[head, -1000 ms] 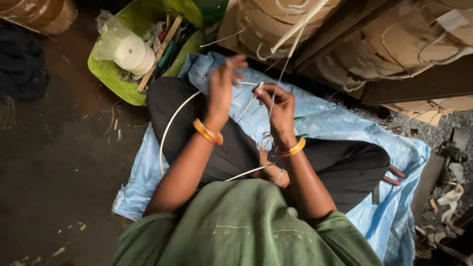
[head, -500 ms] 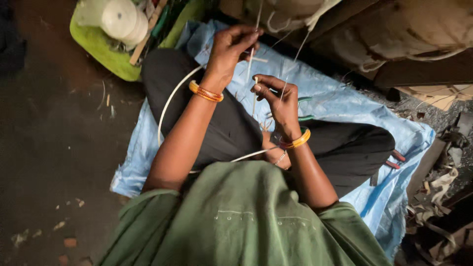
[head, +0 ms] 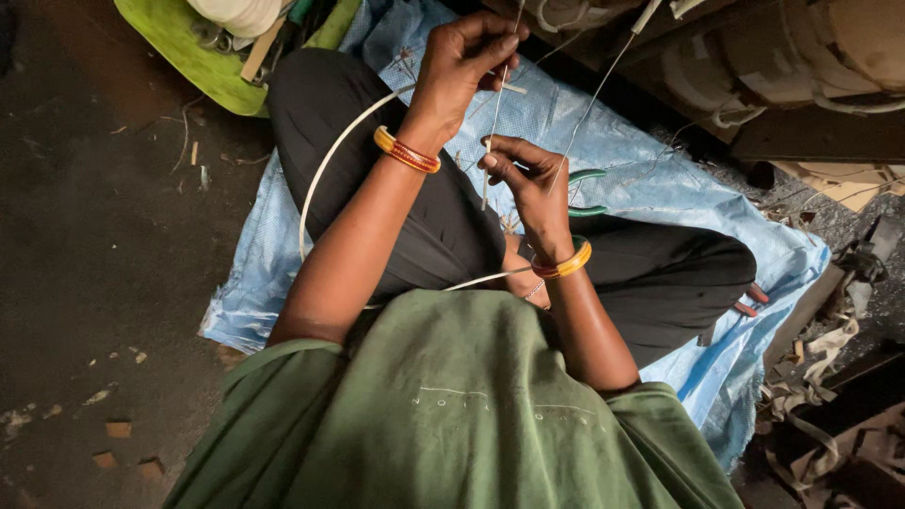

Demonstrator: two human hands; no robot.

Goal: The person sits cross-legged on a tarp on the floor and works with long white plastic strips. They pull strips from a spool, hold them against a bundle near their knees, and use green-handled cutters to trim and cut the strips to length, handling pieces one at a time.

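Observation:
I sit cross-legged on a blue woven sheet (head: 660, 179). My left hand (head: 467, 57) is raised, its fingertips pinching a thin pale cane strip (head: 492, 132) that runs down to my right hand (head: 526, 174). The right hand pinches the same strip lower down, just above my lap. A long white cane loop (head: 325, 165) curves from near the left hand around my left knee and back across my lap. Both wrists wear orange bangles.
Green-handled pliers (head: 586, 193) lie on the sheet beyond my right hand. A green tray (head: 189, 52) with a white roll and tools stands at the top left. Cane-wrapped pieces (head: 801, 57) fill the top right. Scraps litter the dark floor (head: 104, 236) and the right edge.
My left hand has lifted higher and away from the right, drawing the strip taut between them. The right hand stays low, and the view has shifted slightly.

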